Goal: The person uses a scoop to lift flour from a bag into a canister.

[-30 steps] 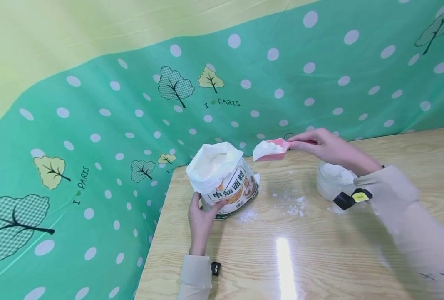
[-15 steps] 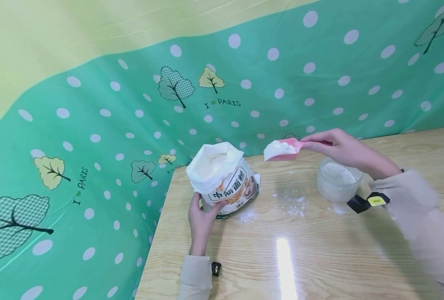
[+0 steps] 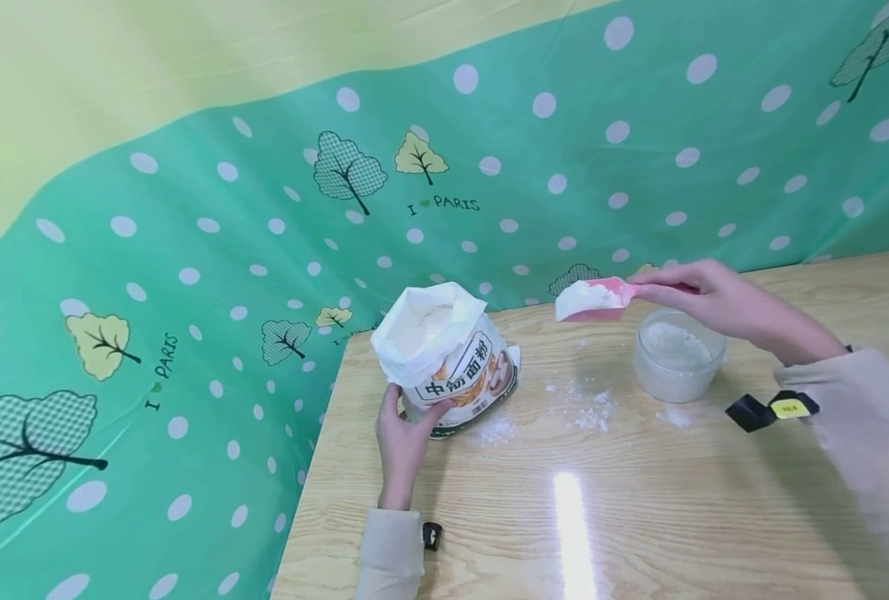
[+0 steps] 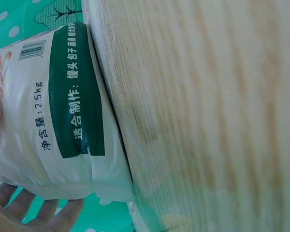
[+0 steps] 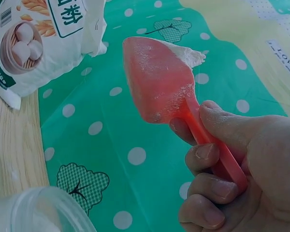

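Note:
A white flour bag (image 3: 462, 375) stands with its top folded open at the left of the table. My left hand (image 3: 405, 442) holds its lower near side, thumb across the printed front and fingers (image 4: 46, 210) around the side. In my right hand (image 3: 721, 300) is the handle of a pink scoop (image 5: 159, 82), heaped with white flour (image 3: 585, 298). The scoop hangs in the air between the bag and a clear glass jar (image 3: 675, 383), which has flour inside. My right hand is above and behind the jar's rim.
Flour is spilled on the wooden table (image 3: 504, 517) between bag and jar, with a little by the jar's base. A green dotted cloth (image 3: 264, 250) hangs behind the table and along its left edge. Black straps with tags are at both cuffs.
My right hand has carried the loaded scoop to the right, away from the bag and towards the jar. The jar is now in fuller view. My left hand stays on the bag.

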A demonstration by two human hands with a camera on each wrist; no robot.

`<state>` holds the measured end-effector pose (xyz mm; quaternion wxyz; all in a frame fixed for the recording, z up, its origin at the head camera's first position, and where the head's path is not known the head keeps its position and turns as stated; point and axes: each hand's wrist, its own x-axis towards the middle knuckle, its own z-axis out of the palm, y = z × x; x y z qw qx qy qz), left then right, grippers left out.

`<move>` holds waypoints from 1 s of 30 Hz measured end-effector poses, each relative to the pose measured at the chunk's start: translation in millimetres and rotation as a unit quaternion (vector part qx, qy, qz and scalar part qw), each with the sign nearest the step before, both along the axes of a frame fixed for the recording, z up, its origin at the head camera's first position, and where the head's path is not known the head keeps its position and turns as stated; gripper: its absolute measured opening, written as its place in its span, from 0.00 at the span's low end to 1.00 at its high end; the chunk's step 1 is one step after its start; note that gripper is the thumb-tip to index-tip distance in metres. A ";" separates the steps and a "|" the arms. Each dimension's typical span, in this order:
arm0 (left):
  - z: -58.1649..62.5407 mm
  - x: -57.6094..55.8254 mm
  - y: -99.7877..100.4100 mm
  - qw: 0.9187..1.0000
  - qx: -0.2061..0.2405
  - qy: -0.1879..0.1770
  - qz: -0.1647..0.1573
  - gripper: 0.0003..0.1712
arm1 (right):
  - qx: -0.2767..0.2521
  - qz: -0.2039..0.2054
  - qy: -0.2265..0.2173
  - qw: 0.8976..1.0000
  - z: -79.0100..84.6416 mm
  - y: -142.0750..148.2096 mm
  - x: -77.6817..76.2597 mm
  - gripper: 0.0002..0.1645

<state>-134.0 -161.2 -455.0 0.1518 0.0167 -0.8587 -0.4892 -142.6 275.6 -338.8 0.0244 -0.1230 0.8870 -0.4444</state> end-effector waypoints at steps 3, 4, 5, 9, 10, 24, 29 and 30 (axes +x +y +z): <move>0.3 0.1 -1.6 1.000 0.000 0.003 0.002 0.42 | 0.003 -0.007 -0.001 1.000 -2.2 4.1 1.0 0.23; 0.5 0.1 -2.0 1.000 -0.001 0.004 0.003 0.42 | 0.004 -0.008 -0.002 1.000 -2.9 5.7 1.2 0.23; 0.5 0.1 -2.6 1.000 -0.001 0.005 0.005 0.42 | 0.007 -0.009 -0.007 1.000 -3.1 7.4 1.6 0.24; 0.7 0.7 -3.5 1.000 0.001 0.005 0.004 0.42 | 0.019 -0.009 -0.021 1.000 -6.2 14.9 3.0 0.26; 0.6 0.8 -3.3 1.000 0.003 0.004 0.003 0.42 | 0.022 -0.010 -0.022 0.999 -7.2 17.0 4.0 0.26; -0.8 0.7 -0.6 1.000 0.005 -0.004 -0.003 0.42 | 0.017 -0.029 0.006 0.999 -25.0 39.0 16.3 0.21; -1.0 -0.9 -0.9 1.000 0.003 0.002 -0.006 0.42 | 0.012 -0.032 0.010 0.999 -28.0 45.4 20.2 0.21; -0.8 -1.3 -1.0 1.000 0.003 0.004 -0.006 0.42 | 0.010 -0.030 0.012 0.999 -28.5 46.7 20.5 0.20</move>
